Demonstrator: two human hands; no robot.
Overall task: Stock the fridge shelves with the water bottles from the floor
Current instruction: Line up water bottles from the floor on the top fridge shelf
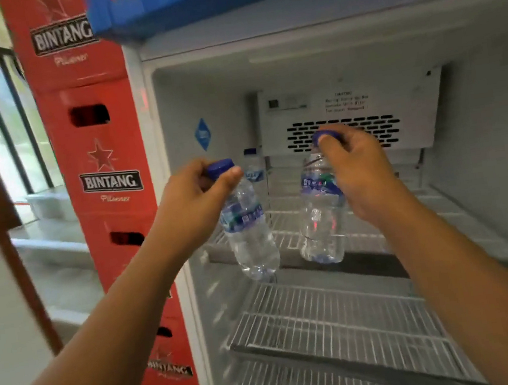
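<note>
The left hand [195, 196] is pinching the blue cap of a clear plastic water bottle with a blue label [248, 231], thumb and fingers curled round the neck. This bottle is hanging tilted, its base swung out in front of the front edge of the top white wire shelf [440, 211], close to that shelf's front left corner and above the second wire shelf [326, 321].

The right hand [359, 173] is gripping a second clear water bottle with a blue cap [319, 216] from above, fingers clenched over the cap. That bottle is standing nearly upright over the middle of the top shelf's front edge. Whether its base is touching the wire cannot be told.

A third small water bottle [254, 168] is standing upright at the back left corner of the top shelf, just beside the white vented panel [348, 110] on the back wall. A blue diamond sticker [203, 134] is showing on the left inner wall of the open white fridge [494, 130]. Stacked red plastic crates marked Bintang [107, 178] are standing against the fridge's left outer side.
</note>
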